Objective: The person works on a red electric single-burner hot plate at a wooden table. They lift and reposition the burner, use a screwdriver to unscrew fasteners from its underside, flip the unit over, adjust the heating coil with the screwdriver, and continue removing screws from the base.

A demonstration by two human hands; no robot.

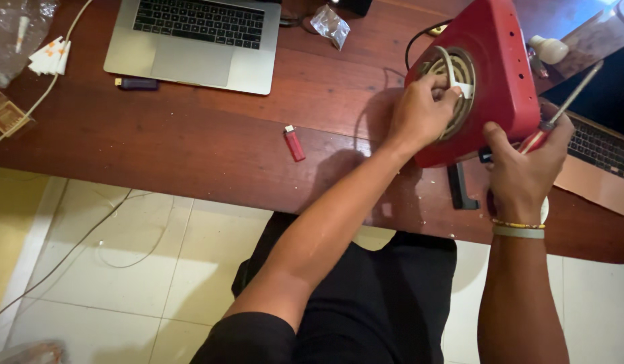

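Note:
A red electric stove (501,74) stands tilted on its edge on the wooden table (211,135), its round coil plate facing me. My left hand (423,111) presses on the coil and pinches a white piece at its rim. My right hand (524,165) holds a red-handled screwdriver (561,111) beside the stove's lower right corner, its metal shaft pointing up and to the right. A black cable runs from the stove's top left.
A silver laptop (194,40) lies at the back left, a second laptop (598,158) at the right. A red lighter (294,143), a dark USB stick (137,83), a small plastic bag (330,25), white cables and a black part (460,189) lie on the table.

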